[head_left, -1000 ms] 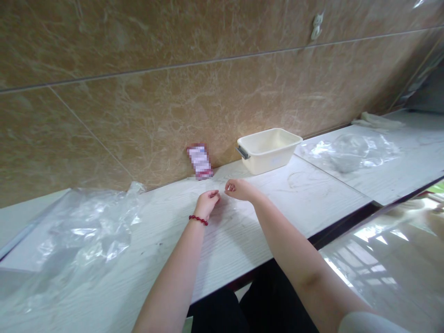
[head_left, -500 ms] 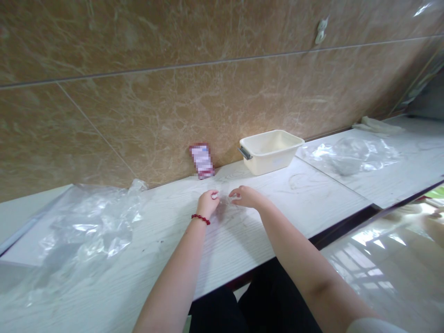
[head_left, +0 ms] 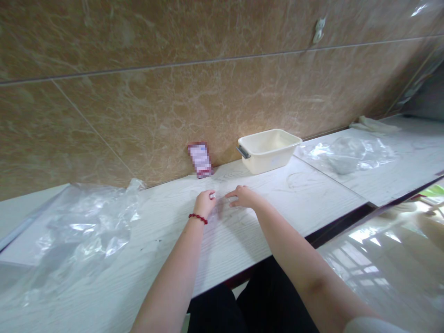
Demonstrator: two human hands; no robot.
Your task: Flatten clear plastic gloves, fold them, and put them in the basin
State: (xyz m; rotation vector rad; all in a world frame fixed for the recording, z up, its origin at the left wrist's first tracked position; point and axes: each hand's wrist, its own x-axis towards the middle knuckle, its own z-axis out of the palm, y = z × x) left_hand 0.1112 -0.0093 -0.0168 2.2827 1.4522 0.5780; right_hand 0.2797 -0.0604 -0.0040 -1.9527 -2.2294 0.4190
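Observation:
Just above the white wood-grain tabletop (head_left: 239, 236), my left hand (head_left: 205, 203) is closed around something small and whitish, too small to name, near its fingertips. A red bead bracelet (head_left: 198, 218) circles that wrist. To its right, my right hand (head_left: 242, 196) has its fingers apart, the index finger pointing left towards my left hand, and nothing shows in its grasp. A narrow gap separates the two hands. Behind them a red and white packet-like item (head_left: 200, 159), its face blurred out, leans on the wall.
A cream plastic bin (head_left: 268, 162) with a grey handle stands at the wall, right of centre. Crumpled clear plastic (head_left: 93, 222) covers the left side. More clear plastic (head_left: 350, 155) and a pale cloth-like item (head_left: 374, 125) lie at the far right. A brown marbled wall rises behind.
The right hand's fingers have spread, and the clear film seen between the hands earlier no longer shows there. My left hand remains closed. The whole view has shifted slightly.

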